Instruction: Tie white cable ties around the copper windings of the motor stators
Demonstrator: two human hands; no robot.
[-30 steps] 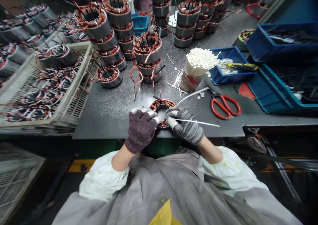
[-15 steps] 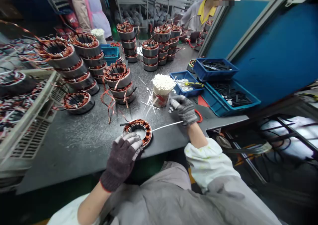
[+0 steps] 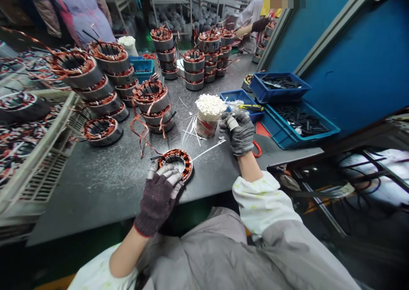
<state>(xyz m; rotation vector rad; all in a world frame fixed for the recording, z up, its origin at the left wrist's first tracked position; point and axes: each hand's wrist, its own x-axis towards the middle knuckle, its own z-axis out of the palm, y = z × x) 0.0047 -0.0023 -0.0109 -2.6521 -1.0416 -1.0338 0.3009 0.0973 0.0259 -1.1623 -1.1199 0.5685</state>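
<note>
A stator ring (image 3: 189, 164) wound with copper wire lies flat on the dark table near the front edge. My left hand (image 3: 158, 194), in a dark glove with pale fingertips, rests over its near-left side, fingers gripping the ring. From the ring's right side a white cable tie (image 3: 207, 150) slants up to the right, its far end just below my right hand (image 3: 239, 132). That hand, in a grey glove, is closed with fingers curled, beside a container of upright white cable ties (image 3: 209, 115). What it holds, if anything, is hidden.
Stacked stators (image 3: 153, 106) stand left and behind. Loose cable ties (image 3: 192, 130) lie by the container. At right are blue bins (image 3: 287, 143) with black pieces, a yellow-black tool (image 3: 252, 107) and a red handle (image 3: 257, 148). A crate (image 3: 47, 166) stands left. Two people are beyond the table.
My right hand has moved slightly up, its fingers now curled, and the tie's end shows below it. My left hand has shifted slightly on the stator. Both people in the background have moved.
</note>
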